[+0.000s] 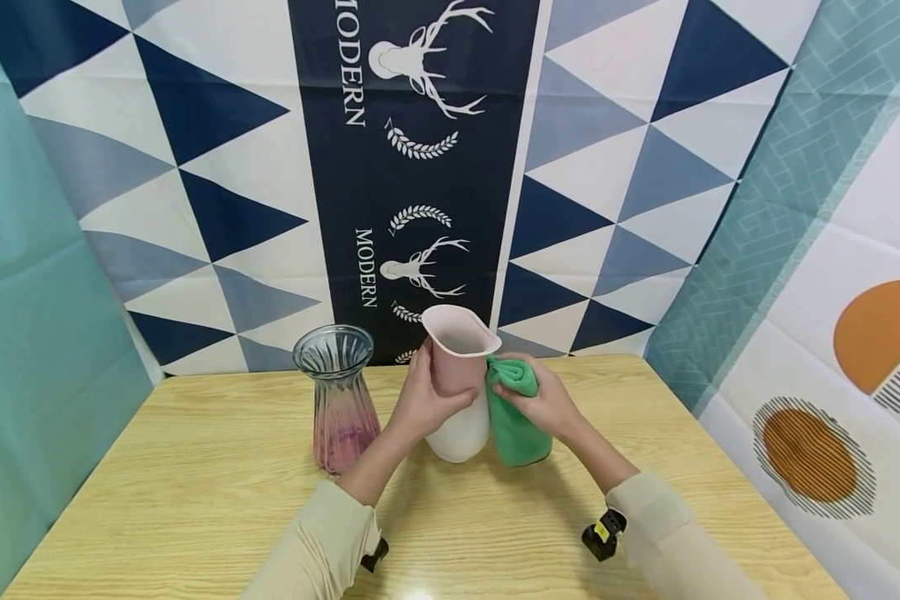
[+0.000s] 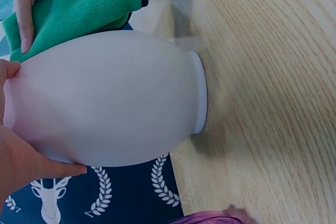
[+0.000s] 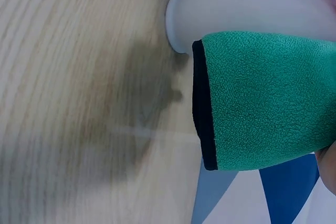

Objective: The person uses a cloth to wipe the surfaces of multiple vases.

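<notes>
A pink-and-white vase with a wavy, flared mouth stands near the back of the table, its foot close over the wood. My left hand grips its pink upper part, thumb across the front and fingers round the left side. In the right hand is a folded green cloth, pinched near its top and held against the vase's right side. The right wrist view shows the dark edging of the cloth hanging beside the pale vase body.
To the left of the pink-and-white vase stands a ribbed glass vase, blue at the top and pink below. Behind the wooden table hangs a patterned cloth backdrop, with more hangings at both sides.
</notes>
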The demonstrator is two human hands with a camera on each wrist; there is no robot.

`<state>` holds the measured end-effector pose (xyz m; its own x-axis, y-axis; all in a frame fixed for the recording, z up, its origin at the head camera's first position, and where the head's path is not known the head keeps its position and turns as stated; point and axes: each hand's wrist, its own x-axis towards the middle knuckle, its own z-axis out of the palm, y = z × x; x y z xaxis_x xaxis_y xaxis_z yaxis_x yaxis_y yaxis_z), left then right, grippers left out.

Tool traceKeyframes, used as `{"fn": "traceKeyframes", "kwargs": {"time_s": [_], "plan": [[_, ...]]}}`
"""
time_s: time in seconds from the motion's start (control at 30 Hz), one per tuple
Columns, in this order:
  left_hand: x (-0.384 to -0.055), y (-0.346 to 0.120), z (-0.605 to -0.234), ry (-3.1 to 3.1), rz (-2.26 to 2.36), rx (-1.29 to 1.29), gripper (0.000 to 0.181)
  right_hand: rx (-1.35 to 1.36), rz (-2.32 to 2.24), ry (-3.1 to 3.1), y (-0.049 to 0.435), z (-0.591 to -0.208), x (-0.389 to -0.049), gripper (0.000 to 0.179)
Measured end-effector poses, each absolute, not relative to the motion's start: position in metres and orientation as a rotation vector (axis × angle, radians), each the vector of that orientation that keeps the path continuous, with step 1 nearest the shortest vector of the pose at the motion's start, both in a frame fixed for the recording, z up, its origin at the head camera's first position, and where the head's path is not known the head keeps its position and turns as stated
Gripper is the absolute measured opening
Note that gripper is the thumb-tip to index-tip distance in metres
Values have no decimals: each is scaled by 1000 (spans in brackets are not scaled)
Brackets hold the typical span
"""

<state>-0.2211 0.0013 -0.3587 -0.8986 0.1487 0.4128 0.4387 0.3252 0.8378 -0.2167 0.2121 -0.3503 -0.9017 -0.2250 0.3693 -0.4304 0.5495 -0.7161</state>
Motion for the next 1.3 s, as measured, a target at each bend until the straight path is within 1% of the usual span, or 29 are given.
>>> {"fn": "traceKeyframes", "kwargs": {"time_s": [0.3,0.87,1.03,1.3], "plan": [[-220,2,-358,-2325,-1619,-536,101,527,1294,-2581,218,-367,-217,49],[-222,3,-359,-2312,-1603,-546,103,474,1303,-2633,226,-396,-216,43],[-223,5,-360,-2278,-1633,-552,103,472,1292,-2639,226,-398,-214,43],[-220,8,-362,-2259,-1649,-453,99,481,1238,-2647,227,-396,-213,44]]}}
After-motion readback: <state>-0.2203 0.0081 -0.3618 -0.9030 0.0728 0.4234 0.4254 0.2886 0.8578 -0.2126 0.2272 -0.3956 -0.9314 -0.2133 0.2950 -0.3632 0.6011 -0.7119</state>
